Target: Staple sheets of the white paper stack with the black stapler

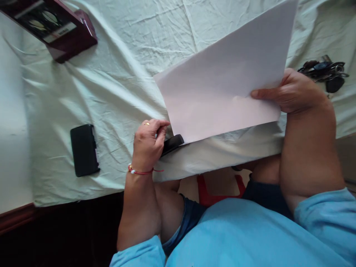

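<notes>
Wrinkled pale cloth [116,85] covered the bed-like surface across the whole upper part of the view, its near edge dropping off toward six o'clock above the person's lap. Near the middle, a sheet of white paper [222,85] was held tilted up off the cloth, its far corner pointing toward one o'clock and its lowest corner coming down at about seven o'clock of the sheet. The right hand [292,92] gripped the sheet at its three o'clock edge, thumb lying flat on the upper face and the other fingers hidden behind it, so the paper was pinched between them. The left hand [148,142] sat just at that lowest corner, fingers curled together around a small black stapler-like tool [172,143], whose dark end stuck out toward three o'clock from under the fingertips and touched the paper's bottom edge; whether the corner sat inside the tool could not be told. A black case [83,149] lay flat on the cloth at nine o'clock from the left hand, well apart. A maroon box [55,26] rested at eleven o'clock, and a bunch of keys [324,72] lay at two o'clock, just beyond the right hand
</notes>
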Motion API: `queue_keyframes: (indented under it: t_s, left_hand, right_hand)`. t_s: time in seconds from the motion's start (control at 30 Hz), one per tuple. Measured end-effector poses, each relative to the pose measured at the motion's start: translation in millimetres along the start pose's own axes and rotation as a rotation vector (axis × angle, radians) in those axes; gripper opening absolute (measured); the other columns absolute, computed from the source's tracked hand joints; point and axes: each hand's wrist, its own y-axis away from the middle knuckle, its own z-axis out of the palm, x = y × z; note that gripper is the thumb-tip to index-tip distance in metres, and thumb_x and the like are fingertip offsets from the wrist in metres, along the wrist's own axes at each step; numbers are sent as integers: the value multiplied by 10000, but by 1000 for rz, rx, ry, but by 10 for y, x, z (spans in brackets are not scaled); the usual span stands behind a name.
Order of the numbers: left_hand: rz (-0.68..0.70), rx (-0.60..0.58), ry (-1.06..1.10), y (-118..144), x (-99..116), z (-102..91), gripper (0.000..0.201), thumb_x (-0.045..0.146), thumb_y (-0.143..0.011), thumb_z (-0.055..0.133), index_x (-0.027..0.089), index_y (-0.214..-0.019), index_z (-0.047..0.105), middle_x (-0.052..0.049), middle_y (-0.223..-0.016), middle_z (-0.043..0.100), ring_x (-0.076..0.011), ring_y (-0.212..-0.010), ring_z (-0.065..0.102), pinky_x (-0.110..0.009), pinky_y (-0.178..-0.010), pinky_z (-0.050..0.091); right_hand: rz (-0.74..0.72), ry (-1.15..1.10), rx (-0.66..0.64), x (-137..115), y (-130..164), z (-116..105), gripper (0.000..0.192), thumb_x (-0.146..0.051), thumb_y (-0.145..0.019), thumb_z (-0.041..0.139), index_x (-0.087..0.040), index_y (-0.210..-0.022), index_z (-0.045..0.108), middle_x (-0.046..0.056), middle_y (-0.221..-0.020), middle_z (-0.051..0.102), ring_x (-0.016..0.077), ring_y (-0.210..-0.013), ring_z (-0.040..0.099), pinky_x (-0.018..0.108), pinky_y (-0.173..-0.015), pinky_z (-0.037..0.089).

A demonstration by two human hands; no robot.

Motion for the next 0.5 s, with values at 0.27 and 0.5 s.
queue_keyframes:
  t_s: [0.27,0.5]
  left_hand:
    - [-39,-140,-156,-111,-4,7,227,250,-1009,566,269,-998,792,-121,-1031,836,-377,-1108,714,-556,-1042,556]
    - [-64,484,211,173,438,-118,317,437,-1092,667,274,-825,714,-57,-813,694,-250,-798,640,-441,-813,536]
  right_hand:
    - [40,-16,0,54,-52,-16,476,-176,-620,1067,-99,-1057,891,116,-1136,890,232,-938,817,431,-917,742]
    - [126,10,5,37,-73,56,373,-185,-615,1064,-72,-920,882,121,-998,878,183,-781,775,262,-656,661]
